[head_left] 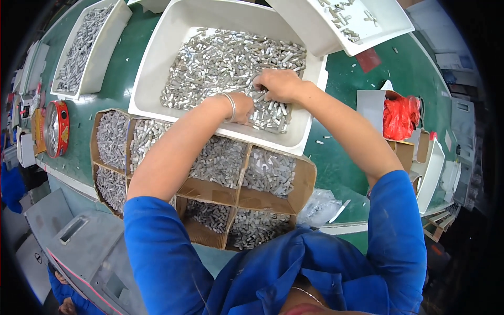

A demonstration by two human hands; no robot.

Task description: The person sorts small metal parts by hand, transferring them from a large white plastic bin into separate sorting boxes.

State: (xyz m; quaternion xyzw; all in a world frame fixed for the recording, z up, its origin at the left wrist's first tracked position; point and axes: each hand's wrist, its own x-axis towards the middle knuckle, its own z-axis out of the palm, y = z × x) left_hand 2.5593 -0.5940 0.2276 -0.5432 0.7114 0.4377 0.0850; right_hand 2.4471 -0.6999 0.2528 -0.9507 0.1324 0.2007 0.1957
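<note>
Both of my hands reach into a large white plastic tub that holds a heap of small silvery-grey cylindrical pieces. My left hand, with a bangle at its wrist, rests low on the heap near the tub's front side; its fingers point down and are hidden among the pieces. Just to the right and a little farther off, my right hand is curled over the heap. Its fingers are bent inward, and whatever is between their tips cannot be made out.
In front of the tub, a divided cardboard box holds sorted small pieces. A narrow white bin stands at left, a tilted white tray at far right. A red round tin, red plastic bag and clear bag lie on the green table.
</note>
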